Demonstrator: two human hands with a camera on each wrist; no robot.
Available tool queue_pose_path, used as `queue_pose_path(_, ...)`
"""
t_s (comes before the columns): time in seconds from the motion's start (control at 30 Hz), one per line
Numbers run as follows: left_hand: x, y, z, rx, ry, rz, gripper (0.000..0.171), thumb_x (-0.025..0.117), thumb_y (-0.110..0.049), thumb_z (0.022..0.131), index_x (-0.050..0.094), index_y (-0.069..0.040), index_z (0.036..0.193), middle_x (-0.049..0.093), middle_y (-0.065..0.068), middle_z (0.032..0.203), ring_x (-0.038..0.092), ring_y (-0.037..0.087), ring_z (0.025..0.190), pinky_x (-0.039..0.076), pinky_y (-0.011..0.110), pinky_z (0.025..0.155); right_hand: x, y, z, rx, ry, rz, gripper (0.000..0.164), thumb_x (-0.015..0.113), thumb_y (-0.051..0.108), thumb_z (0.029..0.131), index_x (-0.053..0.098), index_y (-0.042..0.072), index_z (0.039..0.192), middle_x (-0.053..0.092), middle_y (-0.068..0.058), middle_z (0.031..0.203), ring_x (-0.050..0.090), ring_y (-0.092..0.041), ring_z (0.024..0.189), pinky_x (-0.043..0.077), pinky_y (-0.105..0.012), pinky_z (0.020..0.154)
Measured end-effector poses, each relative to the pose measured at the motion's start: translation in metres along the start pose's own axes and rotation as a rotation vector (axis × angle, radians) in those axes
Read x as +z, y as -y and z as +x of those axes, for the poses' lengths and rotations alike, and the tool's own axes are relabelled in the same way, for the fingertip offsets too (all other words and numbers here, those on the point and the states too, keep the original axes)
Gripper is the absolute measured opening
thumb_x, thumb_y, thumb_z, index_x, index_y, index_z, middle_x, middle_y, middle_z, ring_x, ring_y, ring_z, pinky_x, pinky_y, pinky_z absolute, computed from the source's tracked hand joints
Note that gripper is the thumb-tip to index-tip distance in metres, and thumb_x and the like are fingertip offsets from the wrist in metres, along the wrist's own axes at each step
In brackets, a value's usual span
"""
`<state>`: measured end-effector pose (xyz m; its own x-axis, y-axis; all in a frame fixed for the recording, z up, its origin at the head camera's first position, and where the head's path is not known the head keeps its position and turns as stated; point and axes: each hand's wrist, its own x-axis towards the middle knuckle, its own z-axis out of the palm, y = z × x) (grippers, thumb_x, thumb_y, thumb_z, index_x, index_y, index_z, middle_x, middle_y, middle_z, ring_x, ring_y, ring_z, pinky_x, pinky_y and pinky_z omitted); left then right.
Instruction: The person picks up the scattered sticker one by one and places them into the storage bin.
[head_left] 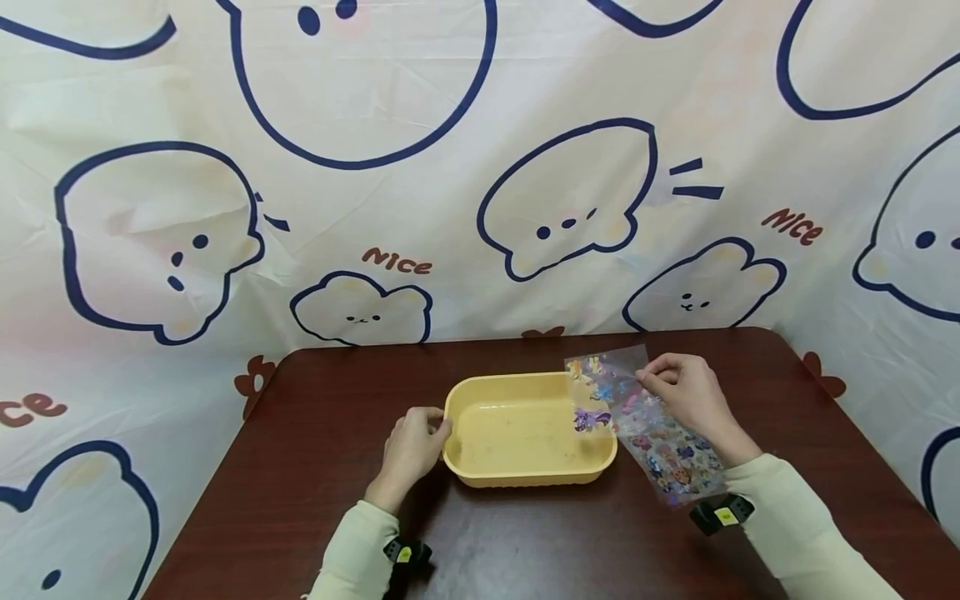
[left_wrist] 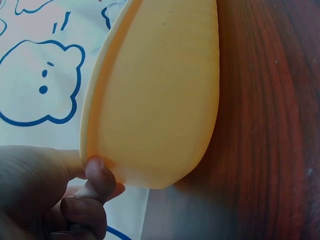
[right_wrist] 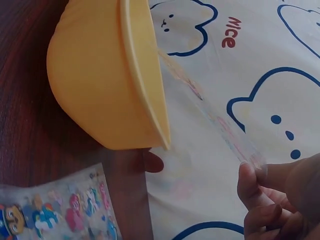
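Observation:
A yellow plastic basin (head_left: 525, 479) stands on the table in the head view. My left hand (head_left: 412, 446) grips its rim at the left end, with the thumb over the edge in the left wrist view. With thumb and index finger, my right hand (head_left: 693, 396) pinches the edge of a clear sticker sheet (head_left: 591, 390) printed with small colourful cartoon figures. That sheet hangs over the basin's right end and is seen nearly edge-on in the right wrist view. More clear stickers, a sheet (head_left: 678, 462), lie on the table under the right forearm.
The dark red-brown wooden table (head_left: 300, 467) has rounded far corners. Behind it and at both sides hangs a pale cloth (head_left: 442, 208) with blue cartoon outlines. Each wrist wears a small black device with a yellow mark, over light sleeves.

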<state>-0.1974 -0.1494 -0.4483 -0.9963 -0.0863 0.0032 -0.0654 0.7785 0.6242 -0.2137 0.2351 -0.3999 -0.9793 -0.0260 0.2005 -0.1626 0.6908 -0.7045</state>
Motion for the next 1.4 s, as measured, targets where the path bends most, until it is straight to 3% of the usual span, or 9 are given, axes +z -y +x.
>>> queue_pose_path(0.37, 0.0, 0.0, -0.001, -0.006, 0.007, -0.005, 0.031, 0.065, -0.025, 0.096, 0.073, -0.007, 0.119, 0.073, -0.002, 0.077, 0.06, 0.009, 0.06, 0.046, 0.032, 0.062, 0.012, 0.005, 0.002, 0.028, 0.028, 0.007, 0.02, 0.065, 0.019, 0.099, 0.07, 0.0, 0.094, 0.073, -0.009, 0.074, 0.046, -0.011, 0.051, 0.036, -0.028, 0.046)
queue_pose_path(0.83, 0.001, 0.0, -0.001, 0.001, 0.007, -0.007, 0.032, 0.065, -0.026, 0.096, 0.073, -0.007, 0.12, 0.075, -0.002, 0.079, 0.061, 0.007, 0.058, 0.048, 0.033, 0.062, 0.025, 0.011, 0.005, 0.052, 0.066, 0.01, 0.016, 0.065, 0.018, 0.098, 0.069, 0.003, 0.093, 0.074, -0.009, 0.074, 0.049, -0.015, 0.052, 0.037, -0.029, 0.045)
queue_pose_path(1.13, 0.001, 0.001, -0.001, -0.004, 0.013, -0.016, 0.032, 0.063, -0.025, 0.097, 0.072, -0.006, 0.122, 0.07, -0.003, 0.071, 0.059, 0.009, 0.055, 0.044, 0.03, 0.06, 0.033, 0.017, 0.006, 0.055, 0.089, 0.021, 0.017, 0.066, 0.019, 0.098, 0.07, 0.003, 0.092, 0.076, -0.016, 0.083, 0.06, -0.019, 0.061, 0.039, -0.029, 0.048)
queue_pose_path(1.4, 0.0, 0.001, 0.0, -0.007, 0.009, -0.009, 0.032, 0.064, -0.025, 0.097, 0.072, -0.007, 0.121, 0.071, -0.004, 0.073, 0.06, 0.008, 0.057, 0.045, 0.031, 0.061, 0.041, 0.02, 0.008, 0.09, 0.118, 0.017, 0.015, 0.067, 0.019, 0.097, 0.07, 0.005, 0.092, 0.075, -0.007, 0.077, 0.062, -0.021, 0.064, 0.041, -0.03, 0.051)
